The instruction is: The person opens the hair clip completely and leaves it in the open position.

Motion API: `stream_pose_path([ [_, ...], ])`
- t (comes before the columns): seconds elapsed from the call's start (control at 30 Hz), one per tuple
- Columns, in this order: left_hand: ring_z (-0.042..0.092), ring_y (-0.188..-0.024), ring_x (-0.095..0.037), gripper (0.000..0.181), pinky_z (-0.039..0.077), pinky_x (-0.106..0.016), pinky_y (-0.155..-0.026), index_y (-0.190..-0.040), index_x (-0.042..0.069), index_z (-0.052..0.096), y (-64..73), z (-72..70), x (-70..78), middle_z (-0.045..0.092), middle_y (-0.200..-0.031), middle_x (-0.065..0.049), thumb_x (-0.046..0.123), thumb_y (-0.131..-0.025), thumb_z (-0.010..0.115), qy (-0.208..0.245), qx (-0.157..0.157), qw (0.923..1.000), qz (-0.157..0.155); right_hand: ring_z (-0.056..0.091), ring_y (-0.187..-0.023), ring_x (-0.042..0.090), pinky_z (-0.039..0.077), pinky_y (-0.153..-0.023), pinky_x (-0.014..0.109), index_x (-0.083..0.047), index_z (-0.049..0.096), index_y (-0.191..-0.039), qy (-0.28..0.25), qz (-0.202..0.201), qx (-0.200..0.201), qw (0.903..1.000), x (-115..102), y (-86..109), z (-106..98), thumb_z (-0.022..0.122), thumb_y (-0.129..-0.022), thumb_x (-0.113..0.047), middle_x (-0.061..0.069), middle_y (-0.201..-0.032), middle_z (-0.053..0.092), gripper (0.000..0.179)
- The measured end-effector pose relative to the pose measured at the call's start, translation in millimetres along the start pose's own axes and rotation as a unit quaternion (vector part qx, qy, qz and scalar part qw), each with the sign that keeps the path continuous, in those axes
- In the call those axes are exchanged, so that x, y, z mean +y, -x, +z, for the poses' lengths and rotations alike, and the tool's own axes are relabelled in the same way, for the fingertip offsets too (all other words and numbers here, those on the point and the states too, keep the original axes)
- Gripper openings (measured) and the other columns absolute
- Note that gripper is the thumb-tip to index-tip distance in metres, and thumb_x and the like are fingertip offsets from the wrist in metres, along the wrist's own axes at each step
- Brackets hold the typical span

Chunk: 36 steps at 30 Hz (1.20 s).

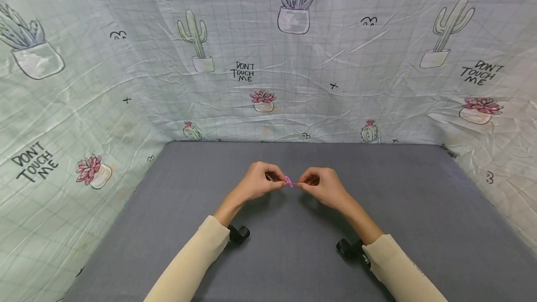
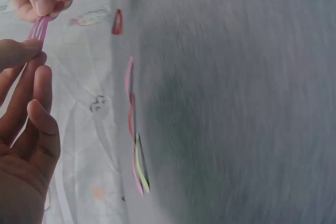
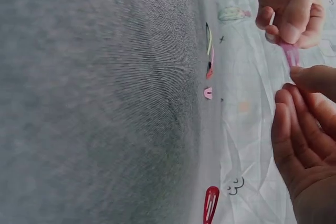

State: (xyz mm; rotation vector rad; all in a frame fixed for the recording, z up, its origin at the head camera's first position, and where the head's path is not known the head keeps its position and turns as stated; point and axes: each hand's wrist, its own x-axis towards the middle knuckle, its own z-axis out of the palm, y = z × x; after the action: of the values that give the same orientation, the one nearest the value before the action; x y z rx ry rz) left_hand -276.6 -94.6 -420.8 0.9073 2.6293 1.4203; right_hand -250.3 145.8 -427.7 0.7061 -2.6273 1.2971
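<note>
A slotted pink hair clip (image 1: 289, 181) is held between both hands above the grey table. My left hand (image 1: 262, 181) pinches one end between thumb and forefinger, and my right hand (image 1: 325, 185) pinches the other. Seen from the left wrist, the slender pink clip (image 2: 39, 31) stretches between the two sets of fingertips, which cover its ends. The right wrist view shows the same pink clip (image 3: 291, 54), somewhat blurred.
On the table (image 1: 293, 255), the left wrist view shows a red clip (image 2: 117, 22) and a row with pink, red and yellow-green (image 2: 142, 166) pieces. The right wrist view has a red clip (image 3: 211, 205) and small pink clip (image 3: 208, 93). A printed cloth (image 1: 335, 106) surrounds the table.
</note>
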Motion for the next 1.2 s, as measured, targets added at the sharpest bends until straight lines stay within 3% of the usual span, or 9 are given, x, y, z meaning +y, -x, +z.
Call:
stream_pose_path([
  [0.17, 0.064, -0.068, -0.009, 0.004, 0.051, -0.022, -0.061, -0.088, 0.01, 0.082, 5.2, 8.9, 7.4, 0.078, -0.082, -0.002, 0.014, -0.088, 0.081, 0.028, 0.031, 0.999, 0.018, 0.067, -0.072, 0.009, 0.058, -0.069, 0.03, -0.007, 0.077, -0.092, -0.033, -0.025, 0.032, 0.9986, 2, 9.1, -5, 0.079, -0.091, -0.012, 0.002, -0.084, 0.074, 0.005],
  [0.37, 0.065, -0.07, -0.009, 0.003, 0.052, -0.025, -0.061, -0.087, 0.009, 0.081, 10.0, 15.9, 11.4, 0.078, -0.084, -0.007, 0.012, -0.089, 0.08, 0.065, 0.046, 0.9965, 0.026, 0.068, -0.073, 0.01, 0.059, -0.07, 0.031, -0.003, 0.076, -0.092, -0.06, -0.059, 0.037, 0.9958, 4, 14.7, -10, 0.078, -0.091, -0.009, 0.004, -0.085, 0.074, 0.006],
  [0.63, 0.069, -0.073, -0.013, 0.006, 0.057, -0.028, -0.066, -0.091, 0.005, 0.08, 11.9, 19.7, 12.8, 0.078, -0.087, -0.009, 0.011, -0.09, 0.079, 0.091, 0.048, 0.9937, 0.045, 0.066, -0.071, 0.007, 0.059, -0.067, 0.029, -0.008, 0.076, -0.089, -0.068, -0.088, 0.049, 0.9925, 6, 18.9, -12, 0.078, -0.089, -0.003, 0.002, -0.084, 0.073, 0.006],
  [0.93, 0.069, -0.074, -0.008, 0.003, 0.06, -0.029, -0.07, -0.09, 0.005, 0.079, 19.5, 23.9, 12.0, 0.077, -0.089, -0.012, 0.004, -0.088, 0.08, 0.11, 0.048, 0.991, 0.059, 0.066, -0.072, 0.007, 0.058, -0.067, 0.029, -0.007, 0.076, -0.09, -0.069, -0.111, 0.046, 0.9904, 5, 24.8, -11, 0.079, -0.089, -0.003, 0.0, -0.085, 0.072, 0.005],
  [1.1, 0.067, -0.073, -0.008, 0.004, 0.059, -0.027, -0.069, -0.087, -0.001, 0.077, 20.9, 25.4, 16.0, 0.076, -0.089, -0.016, -0.003, -0.085, 0.08, 0.118, 0.045, 0.9905, 0.053, 0.065, -0.07, 0.011, 0.058, -0.067, 0.029, -0.001, 0.074, -0.088, -0.063, -0.118, 0.05, 0.9898, -16, 29.0, -14, 0.078, -0.086, 0.006, 0.008, -0.083, 0.071, 0.008],
  [1.2, 0.066, -0.071, -0.008, 0.005, 0.058, -0.027, -0.068, -0.086, -0.003, 0.077, 20.7, 27.6, 16.0, 0.076, -0.088, -0.019, -0.007, -0.083, 0.079, 0.122, 0.047, 0.99, 0.054, 0.065, -0.069, 0.013, 0.058, -0.066, 0.029, 0.001, 0.073, -0.087, -0.065, -0.123, 0.051, 0.989, -11, 28.7, -13, 0.077, -0.083, 0.01, 0.01, -0.082, 0.07, 0.011],
])
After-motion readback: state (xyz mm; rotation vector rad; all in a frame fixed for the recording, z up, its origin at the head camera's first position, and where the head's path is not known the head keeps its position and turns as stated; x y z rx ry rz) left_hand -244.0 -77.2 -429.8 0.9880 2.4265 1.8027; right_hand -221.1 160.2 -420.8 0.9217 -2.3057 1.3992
